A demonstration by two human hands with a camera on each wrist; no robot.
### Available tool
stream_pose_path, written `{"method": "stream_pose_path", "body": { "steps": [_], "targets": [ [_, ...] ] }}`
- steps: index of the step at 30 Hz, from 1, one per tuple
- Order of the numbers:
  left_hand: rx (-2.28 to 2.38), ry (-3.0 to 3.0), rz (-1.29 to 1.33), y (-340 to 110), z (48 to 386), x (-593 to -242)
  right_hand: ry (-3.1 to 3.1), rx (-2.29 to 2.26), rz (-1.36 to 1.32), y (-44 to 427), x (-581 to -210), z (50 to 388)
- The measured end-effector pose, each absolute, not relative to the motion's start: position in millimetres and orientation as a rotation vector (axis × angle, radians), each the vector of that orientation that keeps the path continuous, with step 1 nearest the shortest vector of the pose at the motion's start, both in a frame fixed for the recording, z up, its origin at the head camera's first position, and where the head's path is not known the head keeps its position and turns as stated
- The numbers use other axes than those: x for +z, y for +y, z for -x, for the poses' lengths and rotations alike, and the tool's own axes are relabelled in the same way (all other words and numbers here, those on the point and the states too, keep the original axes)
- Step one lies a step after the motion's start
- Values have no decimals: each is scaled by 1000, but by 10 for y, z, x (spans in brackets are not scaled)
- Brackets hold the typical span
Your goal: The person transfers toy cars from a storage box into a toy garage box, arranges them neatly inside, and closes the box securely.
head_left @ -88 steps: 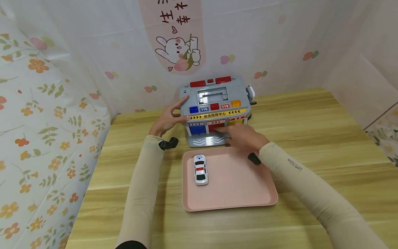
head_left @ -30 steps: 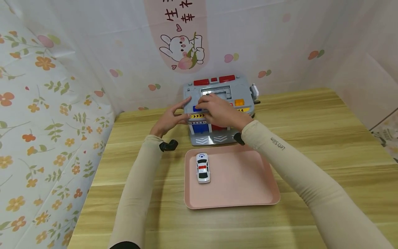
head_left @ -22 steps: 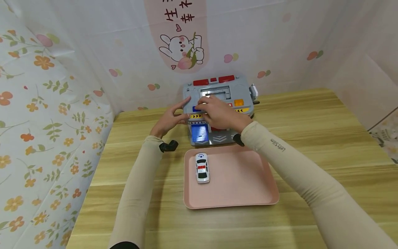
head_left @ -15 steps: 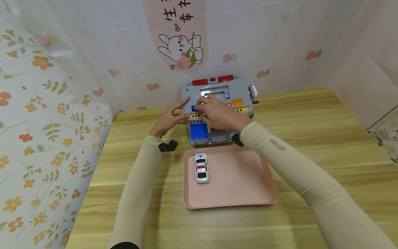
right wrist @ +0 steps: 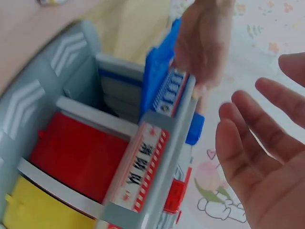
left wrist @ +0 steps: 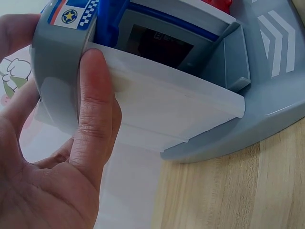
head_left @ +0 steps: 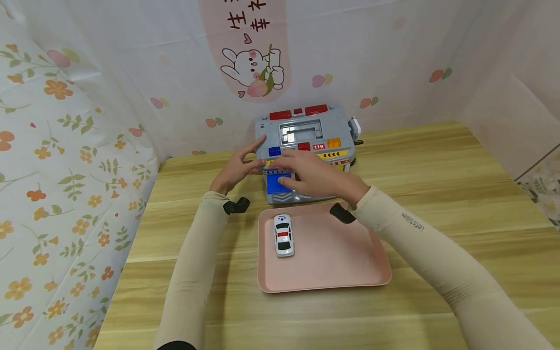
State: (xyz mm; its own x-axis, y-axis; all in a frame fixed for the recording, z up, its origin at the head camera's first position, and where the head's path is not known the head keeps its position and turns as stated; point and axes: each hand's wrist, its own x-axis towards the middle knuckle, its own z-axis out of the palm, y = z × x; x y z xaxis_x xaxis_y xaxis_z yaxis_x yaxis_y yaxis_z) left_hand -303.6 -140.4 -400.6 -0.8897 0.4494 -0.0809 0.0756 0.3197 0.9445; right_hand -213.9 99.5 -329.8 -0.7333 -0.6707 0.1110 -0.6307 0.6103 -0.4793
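A grey toy garage (head_left: pixel 336 127) stands at the back of the table. My left hand (head_left: pixel 235 170) holds its left end; in the left wrist view the thumb lies along the white side wall (left wrist: pixel 167 95) and fingers reach round the roof edge. Just in front of the roof, my right hand (head_left: pixel 312 177) hovers with loose fingers, apart from the garage in the right wrist view. The blue door (right wrist: pixel 157 71) is swung up, baring its bay. The red door (right wrist: pixel 78 155) and yellow door (right wrist: pixel 45 207) are closed. A blue button (head_left: pixel 274 151) sits on the roof.
A pink tray (head_left: pixel 332 272) lies in front of the garage, with a white toy police car (head_left: pixel 284 238) at its left side. Behind the wooden table (head_left: pixel 437 194) hangs a printed cloth (head_left: pixel 175 63). A small white piece (head_left: pixel 356 127) hangs on the garage's right end.
My right hand went from the red door to the blue button, and the blue door swung up. Now that hand has drawn back off the button. My left hand has kept its hold.
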Motion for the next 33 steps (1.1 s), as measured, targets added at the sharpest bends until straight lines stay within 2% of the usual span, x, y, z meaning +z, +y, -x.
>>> {"method": "stream_pose_path", "body": {
  "steps": [13, 24, 33],
  "targets": [
    [1568, 2287, -475, -1401, 3038, -4011, 2477, -872, 1156, 1103, -3680, 1860],
    [1575, 2270, -471, -1393, 3045, -4050, 2341, -726, 1102, 1046, -4036, 1741],
    [1584, 2287, -485, -1398, 3031, -4043, 2395, -647, 1098, 1008, -4172, 1636]
  ]
}}
